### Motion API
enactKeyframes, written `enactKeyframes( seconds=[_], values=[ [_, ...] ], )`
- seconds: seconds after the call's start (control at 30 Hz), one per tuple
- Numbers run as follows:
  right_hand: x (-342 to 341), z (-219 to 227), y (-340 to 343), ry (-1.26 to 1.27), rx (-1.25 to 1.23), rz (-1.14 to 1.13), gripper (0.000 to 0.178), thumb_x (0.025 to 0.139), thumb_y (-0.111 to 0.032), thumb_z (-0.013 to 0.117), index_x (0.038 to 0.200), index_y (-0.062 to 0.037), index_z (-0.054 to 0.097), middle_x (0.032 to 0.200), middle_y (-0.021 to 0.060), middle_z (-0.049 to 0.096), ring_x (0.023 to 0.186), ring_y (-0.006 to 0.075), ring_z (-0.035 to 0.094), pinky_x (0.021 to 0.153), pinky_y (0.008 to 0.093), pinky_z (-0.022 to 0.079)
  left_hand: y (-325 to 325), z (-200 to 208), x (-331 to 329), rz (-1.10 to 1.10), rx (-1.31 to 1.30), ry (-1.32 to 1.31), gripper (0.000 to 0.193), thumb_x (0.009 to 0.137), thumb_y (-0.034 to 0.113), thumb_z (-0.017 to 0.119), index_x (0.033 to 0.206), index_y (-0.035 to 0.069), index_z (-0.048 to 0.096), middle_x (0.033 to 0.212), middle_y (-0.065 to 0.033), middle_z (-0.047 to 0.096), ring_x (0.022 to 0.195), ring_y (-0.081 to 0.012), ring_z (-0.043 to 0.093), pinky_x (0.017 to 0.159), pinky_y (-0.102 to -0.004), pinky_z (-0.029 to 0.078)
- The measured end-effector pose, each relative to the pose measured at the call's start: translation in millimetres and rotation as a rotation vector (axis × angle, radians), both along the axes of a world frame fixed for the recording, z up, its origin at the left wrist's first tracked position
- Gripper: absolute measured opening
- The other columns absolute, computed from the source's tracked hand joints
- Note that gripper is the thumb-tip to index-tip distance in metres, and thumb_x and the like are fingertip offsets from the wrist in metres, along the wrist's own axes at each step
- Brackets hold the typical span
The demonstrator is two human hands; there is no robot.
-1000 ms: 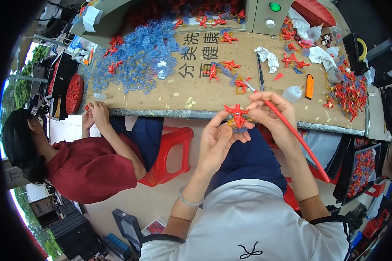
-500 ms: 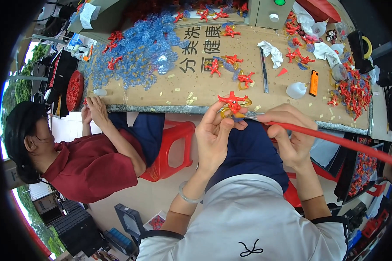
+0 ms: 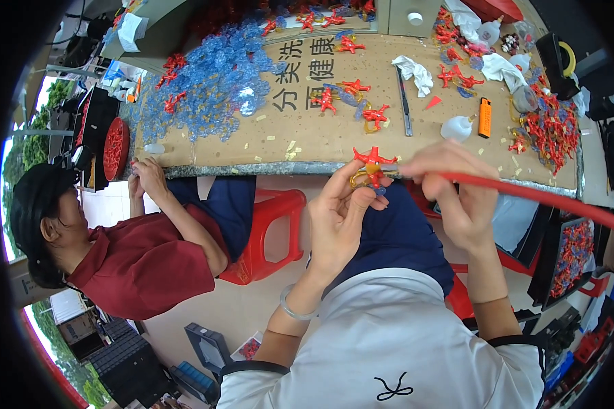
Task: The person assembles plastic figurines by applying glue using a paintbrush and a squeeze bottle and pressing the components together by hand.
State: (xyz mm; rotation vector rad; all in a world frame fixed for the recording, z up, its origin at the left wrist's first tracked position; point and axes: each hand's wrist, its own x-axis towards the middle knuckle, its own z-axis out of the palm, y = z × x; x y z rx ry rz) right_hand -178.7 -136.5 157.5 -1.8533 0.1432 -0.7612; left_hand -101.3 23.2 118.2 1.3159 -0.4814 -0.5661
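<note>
Head view: I see the left hand [image 3: 340, 217] pinching a red figure [image 3: 370, 158] with clear yellow and blue parts; fingertips behind it hidden. Right hand [image 3: 465, 194] motion-blurred, fingers closed round a red-handled tool [image 3: 539, 195]; its tip overlaps the figure's right side, exact contact unclear. Handle's far end fades near the dark rim. Beyond the grip, loose red figures [image 3: 376, 114] on cardboard [image 3: 225, 153]; up-left, heaped blue pieces [image 3: 218, 88], individually indistinct; up-right, a white bottle [image 3: 457, 128].

This is a workshop — blue pieces [image 3: 208, 92] lie heaped on a bench [image 3: 239, 151], a co-worker [image 3: 143, 273] seated at it.
</note>
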Motion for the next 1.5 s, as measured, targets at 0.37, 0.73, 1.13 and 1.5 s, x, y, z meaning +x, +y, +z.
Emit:
enactKeyframes(
  seconds=[0.37,0.73,1.13,1.5],
  values=[
    [9,0,-27,0.041,-0.330,-0.153,0.014,0.086,-0.013,0.058,0.077,-0.0027,0.064,0.076,0.0045,0.065,0.068,0.0194,0.058,0.070,0.0304,0.040,10,-2,2,-0.103,-0.035,0.166,0.047,0.098,0.027,0.049,0.129,-0.007,0.045,0.096,-0.0198,0.065,0.074,-0.0169,0.063,0.068,-0.0269,0.052],
    [14,14,-34,0.045,-0.097,0.329,0.021,0.088,-0.018,0.054,0.075,-0.0017,0.060,0.071,0.0057,0.060,0.067,0.0218,0.054,0.070,0.0335,0.040,11,-7,17,-0.332,-0.051,0.557,0.048,0.101,0.032,0.039,0.121,-0.010,0.050,0.089,-0.0230,0.065,0.068,-0.0204,0.064,0.063,-0.0283,0.054],
    [30,7,-46,0.187,-0.088,0.527,0.022,0.091,-0.017,0.052,0.076,-0.0022,0.060,0.073,0.0063,0.060,0.072,0.0191,0.057,0.071,0.0319,0.043,3,-10,19,-0.383,-0.061,0.760,0.047,0.101,0.034,0.038,0.113,-0.009,0.054,0.083,-0.0202,0.065,0.065,-0.0204,0.064,0.061,-0.0272,0.054],
    [29,3,-43,0.110,-0.117,0.190,0.021,0.089,-0.014,0.052,0.073,-0.0019,0.060,0.070,0.0059,0.060,0.064,0.0183,0.054,0.066,0.0307,0.040,6,-12,17,-0.347,-0.065,0.627,0.046,0.100,0.031,0.042,0.120,-0.010,0.050,0.087,-0.0213,0.065,0.071,-0.0205,0.064,0.066,-0.0283,0.054]
  ],
)
